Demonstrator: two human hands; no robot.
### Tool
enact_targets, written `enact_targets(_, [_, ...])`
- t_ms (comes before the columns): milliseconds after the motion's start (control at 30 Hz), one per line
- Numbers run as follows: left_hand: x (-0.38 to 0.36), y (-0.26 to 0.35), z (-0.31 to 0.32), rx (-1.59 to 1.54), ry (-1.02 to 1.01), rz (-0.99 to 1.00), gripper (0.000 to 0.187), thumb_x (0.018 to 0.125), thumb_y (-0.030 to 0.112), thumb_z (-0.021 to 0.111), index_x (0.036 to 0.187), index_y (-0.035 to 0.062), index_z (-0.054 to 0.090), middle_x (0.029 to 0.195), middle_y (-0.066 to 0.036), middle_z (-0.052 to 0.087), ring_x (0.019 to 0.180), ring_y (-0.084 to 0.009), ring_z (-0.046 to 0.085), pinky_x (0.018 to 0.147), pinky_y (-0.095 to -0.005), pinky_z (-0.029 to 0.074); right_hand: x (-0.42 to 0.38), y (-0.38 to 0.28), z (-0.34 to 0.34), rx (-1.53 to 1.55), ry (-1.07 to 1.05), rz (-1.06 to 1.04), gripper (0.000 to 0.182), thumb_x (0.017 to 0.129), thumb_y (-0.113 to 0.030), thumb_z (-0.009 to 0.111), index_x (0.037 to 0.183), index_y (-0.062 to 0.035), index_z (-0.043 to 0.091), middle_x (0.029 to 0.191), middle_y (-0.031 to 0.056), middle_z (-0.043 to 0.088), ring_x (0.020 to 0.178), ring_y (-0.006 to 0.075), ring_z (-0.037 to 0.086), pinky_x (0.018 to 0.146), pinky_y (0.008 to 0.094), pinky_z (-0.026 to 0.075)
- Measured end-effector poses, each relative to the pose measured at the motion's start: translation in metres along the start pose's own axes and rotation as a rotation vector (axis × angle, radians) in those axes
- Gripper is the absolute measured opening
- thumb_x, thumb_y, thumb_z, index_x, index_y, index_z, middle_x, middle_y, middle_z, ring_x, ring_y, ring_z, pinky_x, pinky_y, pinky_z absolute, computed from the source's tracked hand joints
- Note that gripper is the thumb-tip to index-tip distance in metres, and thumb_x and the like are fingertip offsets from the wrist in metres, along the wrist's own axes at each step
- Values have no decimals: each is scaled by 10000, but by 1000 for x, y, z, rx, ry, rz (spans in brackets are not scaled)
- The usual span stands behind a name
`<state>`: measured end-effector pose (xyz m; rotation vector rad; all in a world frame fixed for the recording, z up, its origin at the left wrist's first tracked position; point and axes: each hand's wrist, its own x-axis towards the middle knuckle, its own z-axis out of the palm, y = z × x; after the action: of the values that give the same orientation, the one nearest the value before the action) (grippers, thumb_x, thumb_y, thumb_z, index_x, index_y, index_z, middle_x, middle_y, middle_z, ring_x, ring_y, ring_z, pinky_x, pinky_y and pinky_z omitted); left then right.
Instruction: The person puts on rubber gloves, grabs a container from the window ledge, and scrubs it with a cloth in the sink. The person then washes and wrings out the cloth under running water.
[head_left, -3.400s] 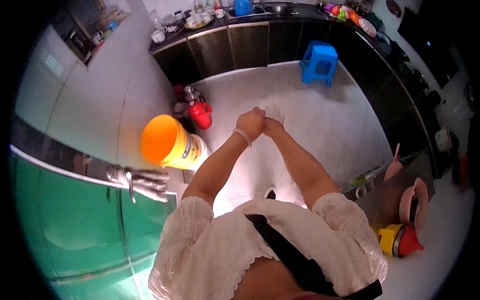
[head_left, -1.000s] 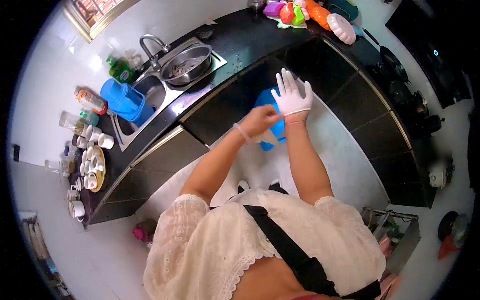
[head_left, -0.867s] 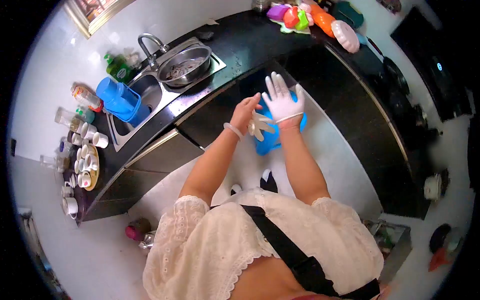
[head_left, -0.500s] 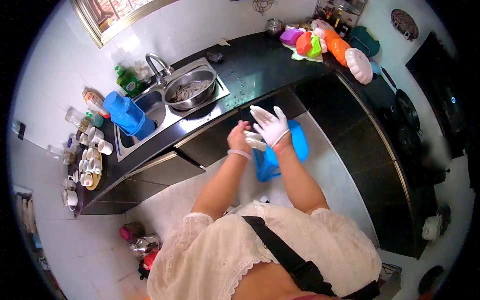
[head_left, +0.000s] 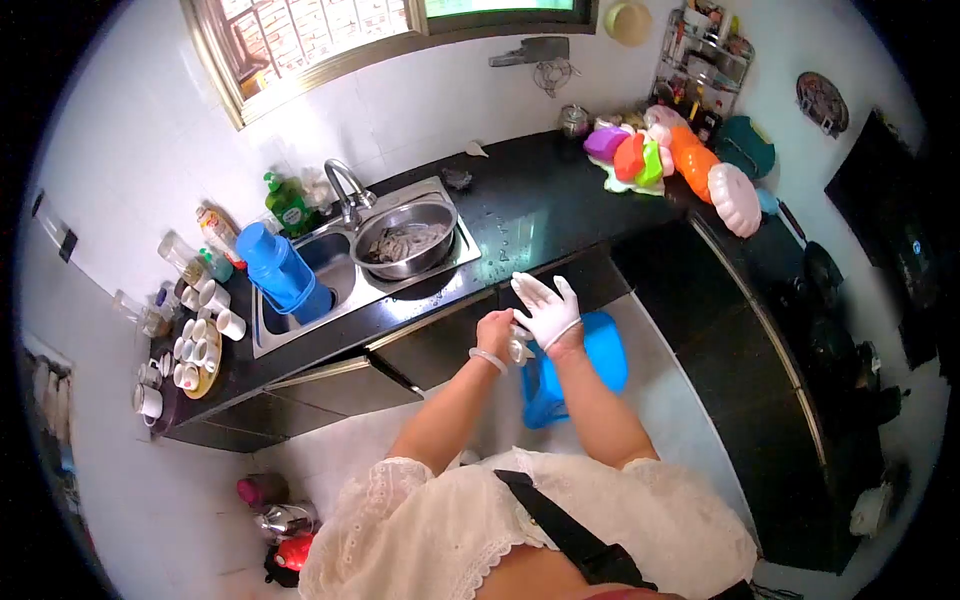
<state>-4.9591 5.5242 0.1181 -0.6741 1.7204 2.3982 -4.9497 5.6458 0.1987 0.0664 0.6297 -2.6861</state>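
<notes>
Head view: before the dark surface's point(head_left: 540, 200) front edge, above the blue stool point(head_left: 606, 350), your gloved right hand point(head_left: 552, 318) is loosely spread. Your bare left hand point(head_left: 494, 333) pinches a loose white glove point(head_left: 519, 350), which could fall onto the stool if those fingers slacken.

The stool point(head_left: 603, 352) is blue, the soap bottle point(head_left: 290, 207) green.

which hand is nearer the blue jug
Left hand: it is right of the blue jug, in front of the counter. The right hand is farther right.
</notes>
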Motion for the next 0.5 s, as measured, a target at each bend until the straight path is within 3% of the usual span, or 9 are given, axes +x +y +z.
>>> enact_targets(67, [32,-21,-17,2,12,63,184,870,172,571,770,22,607,718,-62,601,631,-158,561,572,-311,448,9,14,7,95,74,-54,600,907,-471,410,1277,-8,507,1403,112,441,1350,221,323,1099,527,150])
enact_targets(167, [39,-21,-36,190,168,213,220,878,216,577,785,18,604,697,-58,595,630,-150,560,569,-308,449,29,31,18,-57,140,-46,604,898,-497,417,1241,-14,532,1398,104,448,1350,219,323,1088,560,135])
enact_targets(267, [8,7,-42,272,163,263,241,878,247,588,809,16,601,686,-49,589,611,-136,545,573,-303,451,51,43,34,-139,110,-114,718,884,-592,347,1377,-74,412,1495,66,317,1410,211,195,1097,552,11])
enact_targets(300, [-14,29,-40,401,114,301,243,879,259,591,863,16,597,736,-51,600,655,-128,547,608,-291,455,57,45,46,-299,51,-183,750,874,-630,308,1437,-135,327,1534,50,230,1435,206,89,1085,551,-63])
enact_targets(333, [-10,21,-45,379,74,462,226,896,235,571,906,10,582,816,-52,600,731,-122,546,660,-271,453,66,48,54,-289,72,-188,768,860,-653,311,1445,-156,312,1538,45,216,1437,213,62,1076,560,-81])
enact_targets(433, [-33,47,-52,138,-32,620,153,919,153,535,967,11,565,880,-43,578,799,-110,532,712,-249,446,89,60,75,-390,151,-214,811,826,-698,331,1455,-188,289,1543,19,206,1440,234,23,1065,561,-108])
enact_targets(500, [-32,57,-69,207,-62,679,156,917,144,541,1002,16,570,882,-36,580,811,-112,538,726,-254,450,96,74,87,-488,176,-288,715,834,-626,438,1391,-179,410,1526,-6,245,1433,192,65,1071,539,-91])
